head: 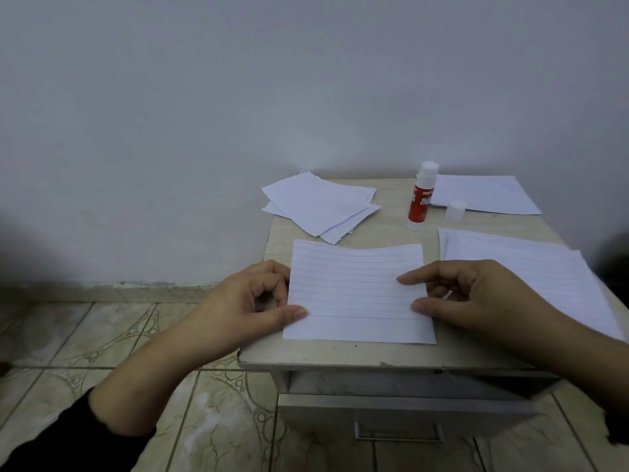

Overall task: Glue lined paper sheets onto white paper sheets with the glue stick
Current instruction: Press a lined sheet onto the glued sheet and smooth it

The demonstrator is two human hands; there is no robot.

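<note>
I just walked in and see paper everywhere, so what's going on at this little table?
A person is gluing paper. Both hands hold a lined white paper sheet on the small beige table: the left hand pinches its left edge, the right hand its right edge. A red glue stick stands uncapped behind, its white cap beside it. Stacks of paper sheets lie around.

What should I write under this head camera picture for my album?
Both hands, left hand and right hand, hold a lined sheet beside an uncapped glue stick.
</note>
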